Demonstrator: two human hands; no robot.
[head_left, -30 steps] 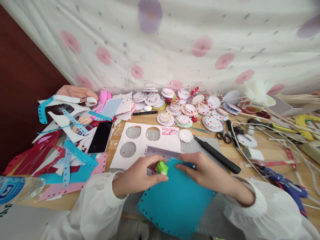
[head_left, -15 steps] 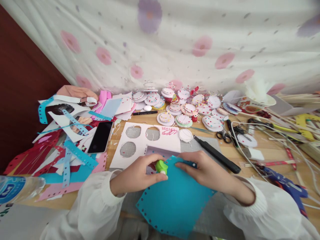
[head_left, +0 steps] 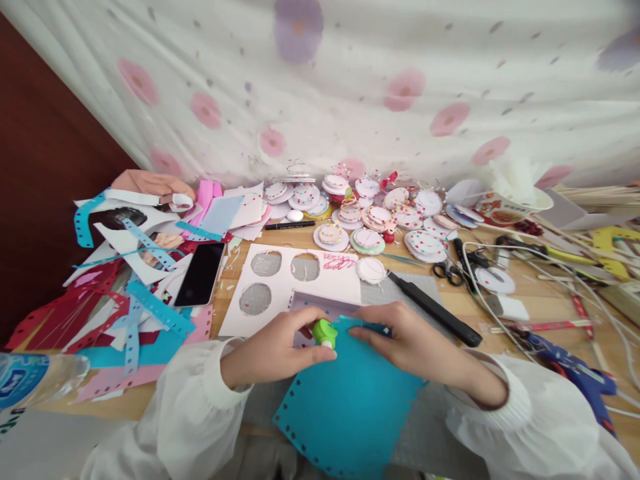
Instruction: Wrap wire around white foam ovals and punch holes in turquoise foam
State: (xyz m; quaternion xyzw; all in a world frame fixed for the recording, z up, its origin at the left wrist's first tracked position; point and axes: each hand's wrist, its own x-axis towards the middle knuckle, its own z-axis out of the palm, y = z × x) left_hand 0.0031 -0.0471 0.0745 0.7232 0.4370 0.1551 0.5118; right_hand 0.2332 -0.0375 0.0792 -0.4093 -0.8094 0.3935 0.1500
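My left hand [head_left: 280,347] is closed around a small green hole punch [head_left: 325,333], its thumb on the white part. The punch sits at the upper left corner of a blue paper sheet [head_left: 345,400] with small holes along its lower left edge. My right hand [head_left: 400,337] pinches the sheet's top edge between thumb and fingers. Beneath and behind the hands lies a white sheet [head_left: 280,287] with round openings cut out of it. Part of a lilac paper [head_left: 320,303] shows just beyond my hands.
Paper scraps [head_left: 160,307] and a phone [head_left: 200,274] lie left, near a bottle [head_left: 40,377]. Decorated paper discs [head_left: 367,240] line the back. A black cutter [head_left: 435,309], scissors [head_left: 449,272], white cables and a blue glue gun [head_left: 575,367] are on the right.
The blue sheet has shifted slightly at the punch, and its lower part has tilted a little. Both hands keep their hold and nearly the same place.
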